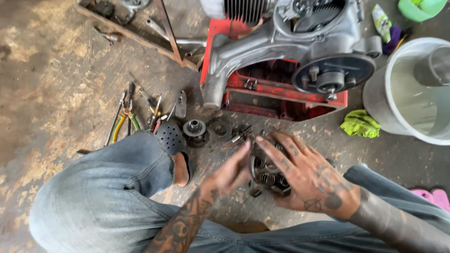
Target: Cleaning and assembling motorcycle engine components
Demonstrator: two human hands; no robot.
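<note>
Clutch assembly [269,175] clasped between both grips: left hand [232,171], right hand [307,175].

A repair workshop, with the work done low on the floor.

A grey cast-metal engine casing [286,42] sits on a red metal stand [281,96] over stained, oil-marked concrete floor [51,84]. Loose hand tools with yellow and green grips [126,121] lie scattered beside a small dark toothed gear [194,127], a crumpled lime-green rag [360,124] and a large white plastic bucket [375,100].
</note>
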